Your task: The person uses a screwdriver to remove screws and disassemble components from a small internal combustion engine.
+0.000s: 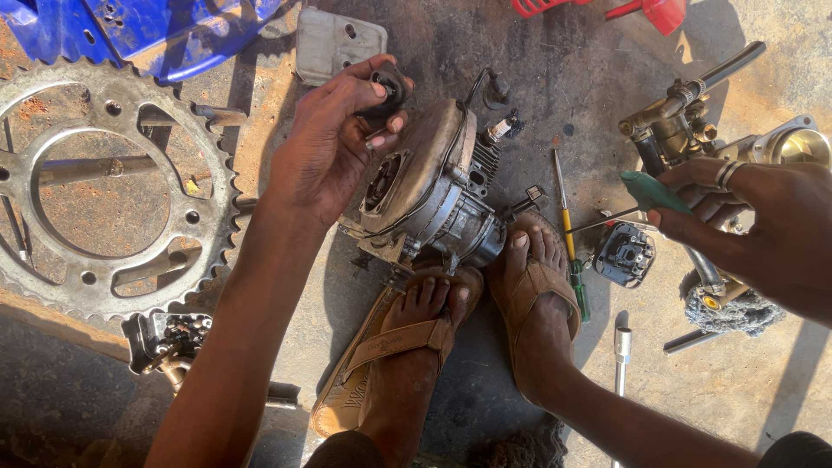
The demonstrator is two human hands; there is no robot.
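Pinching black part (387,94), left hand (329,147) raised

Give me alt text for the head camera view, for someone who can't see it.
Seen from above, a left hand holds a small black part over a small engine braced by two sandalled feet on concrete. The right hand grips a green-handled tool; a large sprocket lies left.

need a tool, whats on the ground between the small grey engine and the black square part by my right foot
In the head view, a screwdriver with yellow shaft and green handle lies between small grey engine and black square part.
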